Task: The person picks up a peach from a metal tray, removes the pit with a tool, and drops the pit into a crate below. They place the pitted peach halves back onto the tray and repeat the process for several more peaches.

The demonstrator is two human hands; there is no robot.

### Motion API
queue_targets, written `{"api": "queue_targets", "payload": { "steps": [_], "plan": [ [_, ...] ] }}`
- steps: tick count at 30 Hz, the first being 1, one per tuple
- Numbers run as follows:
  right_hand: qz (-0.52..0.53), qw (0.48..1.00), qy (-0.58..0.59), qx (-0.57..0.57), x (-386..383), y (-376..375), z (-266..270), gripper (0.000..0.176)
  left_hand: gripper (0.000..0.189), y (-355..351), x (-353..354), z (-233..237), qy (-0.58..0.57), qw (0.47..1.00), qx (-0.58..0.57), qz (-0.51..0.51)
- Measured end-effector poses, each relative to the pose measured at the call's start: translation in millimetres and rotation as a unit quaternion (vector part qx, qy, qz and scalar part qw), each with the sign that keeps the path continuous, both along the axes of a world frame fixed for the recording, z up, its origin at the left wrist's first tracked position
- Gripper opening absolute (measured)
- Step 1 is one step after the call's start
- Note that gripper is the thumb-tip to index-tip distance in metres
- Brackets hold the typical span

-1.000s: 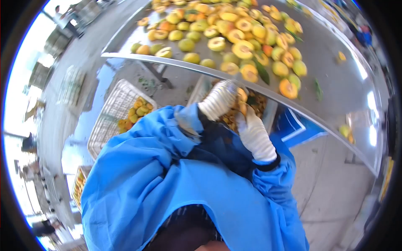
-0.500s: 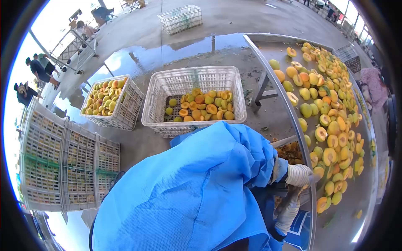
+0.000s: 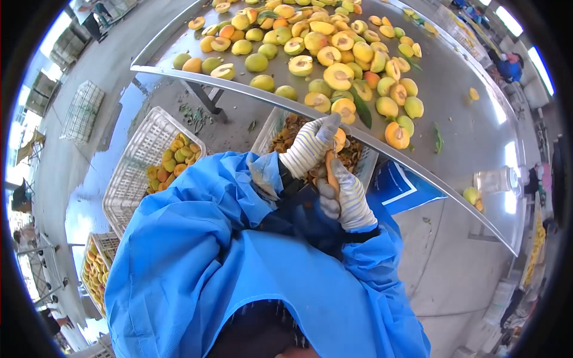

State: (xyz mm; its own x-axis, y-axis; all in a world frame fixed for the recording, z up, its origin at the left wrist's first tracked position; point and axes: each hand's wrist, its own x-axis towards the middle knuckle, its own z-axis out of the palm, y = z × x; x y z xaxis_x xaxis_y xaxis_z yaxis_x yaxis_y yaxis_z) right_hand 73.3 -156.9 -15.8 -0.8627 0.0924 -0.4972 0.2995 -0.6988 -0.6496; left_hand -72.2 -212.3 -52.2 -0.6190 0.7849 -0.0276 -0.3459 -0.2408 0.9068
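Gloved in striped white and grey, my left hand (image 3: 310, 142) pinches a yellow peach half (image 3: 339, 140) at the edge of the metal table. Below it, my right hand (image 3: 347, 194) is wrapped round a wooden-handled tool (image 3: 332, 172). The tool's upper end meets the underside of the peach half, and its working tip is hidden. Both hands are above a crate (image 3: 271, 132) of brown pits and scraps. Halved and whole peaches (image 3: 338, 76) are heaped on the table just beyond my fingers.
The metal table (image 3: 444, 107) has a raised rim. A clear jar (image 3: 496, 180) lies near its right corner. At left stand a white crate (image 3: 128, 164) partly filled with peaches and a fuller crate (image 3: 95, 271). A blue printed bag (image 3: 397, 188) hangs under the rim.
My view has swung right and down towards the table. Both hands, partly hidden at the table edge before, now show in front of me with the peach half and tool.
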Motion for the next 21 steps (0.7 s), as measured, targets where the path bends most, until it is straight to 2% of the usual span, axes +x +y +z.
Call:
{"api": "queue_targets", "payload": {
  "steps": [2, 4, 5, 8, 9, 12, 13, 14, 15, 16, 17, 18, 19, 20, 21],
  "plan": [
    [0.025, 0.991, 0.074, -0.107, 0, 6, -7, 0.044, 0.054, 1, 1, 3, -0.066, 0.997, 0.017, -0.026],
    [0.023, 0.982, 0.096, -0.160, 3, 9, -7, 0.042, 0.056, -2, 0, 19, -0.120, 0.990, -0.001, -0.078],
    [0.027, 0.978, 0.102, -0.182, 4, 11, -7, 0.042, 0.059, 0, 3, 25, -0.117, 0.990, -0.004, -0.081],
    [0.043, 0.968, 0.136, -0.208, 8, 15, -4, 0.044, 0.061, -3, -5, 28, -0.218, 0.970, 0.005, -0.112],
    [0.051, 0.965, 0.150, -0.211, 10, 16, -3, 0.045, 0.062, -5, -6, 28, -0.176, 0.979, 0.007, -0.105],
    [-0.022, 0.998, 0.058, 0.029, 18, 19, 18, 0.043, 0.059, -21, -22, 41, -0.035, 0.997, -0.070, -0.029],
    [0.014, 0.985, 0.001, 0.174, 20, 27, 26, 0.044, 0.055, -22, -36, 31, 0.032, 0.999, -0.026, 0.010],
    [0.014, 0.930, 0.017, 0.367, 20, 35, 11, 0.046, 0.053, -31, -50, 25, 0.138, 0.988, -0.047, 0.058],
    [0.012, 0.838, 0.032, 0.544, 20, 42, -18, 0.049, 0.052, -59, -53, 59, 0.117, 0.980, -0.161, 0.012],
    [0.007, 0.713, 0.045, 0.699, 21, 43, -35, 0.052, 0.050, -75, -55, 74, 0.125, 0.967, -0.214, 0.054],
    [0.037, 0.727, 0.002, 0.686, 24, 38, -23, 0.053, 0.049, -98, -75, 72, 0.211, 0.940, -0.268, 0.036],
    [0.054, 0.729, -0.003, 0.682, 25, 35, -14, 0.053, 0.045, -119, -76, 99, 0.261, 0.881, -0.393, 0.013],
    [0.073, 0.730, -0.006, 0.679, 25, 33, -5, 0.052, 0.040, -144, -100, 83, 0.425, 0.793, -0.437, 0.014],
    [0.093, 0.731, -0.010, 0.676, 25, 31, -3, 0.051, 0.047, -163, -103, 92, 0.497, 0.684, -0.535, 0.009],
    [0.079, 0.714, 0.004, 0.695, 25, 31, -7, 0.049, 0.048, -181, -105, 104, 0.502, 0.615, -0.608, -0.029]
  ]
}}
